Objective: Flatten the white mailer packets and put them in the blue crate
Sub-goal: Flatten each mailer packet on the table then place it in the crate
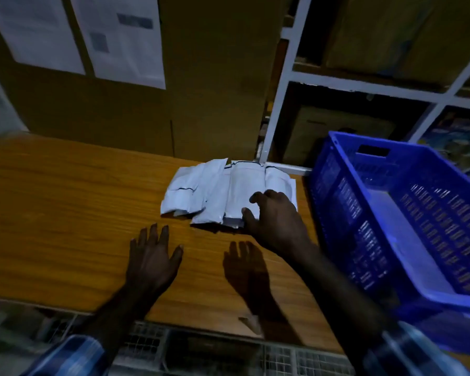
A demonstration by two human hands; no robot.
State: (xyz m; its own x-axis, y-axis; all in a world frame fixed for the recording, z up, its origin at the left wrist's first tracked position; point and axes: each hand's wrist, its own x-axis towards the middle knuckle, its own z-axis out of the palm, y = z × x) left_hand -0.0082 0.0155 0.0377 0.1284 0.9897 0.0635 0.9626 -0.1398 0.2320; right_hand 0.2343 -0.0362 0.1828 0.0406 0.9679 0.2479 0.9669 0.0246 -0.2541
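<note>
A loose pile of several white mailer packets lies on the wooden table, near its far edge. My right hand rests on the pile's right near corner, its fingers curled over the top packet and the thumb at the packet's near edge. My left hand hovers flat over the bare table, fingers spread, a little short of the pile and touching none of the packets. The blue crate stands at the right end of the table, beside the pile; a pale flat item lies on its floor.
Large cardboard boxes with paper sheets stuck on them stand right behind the table. A white metal shelf frame with more boxes rises at the back right. A wire mesh panel runs below the table's near edge.
</note>
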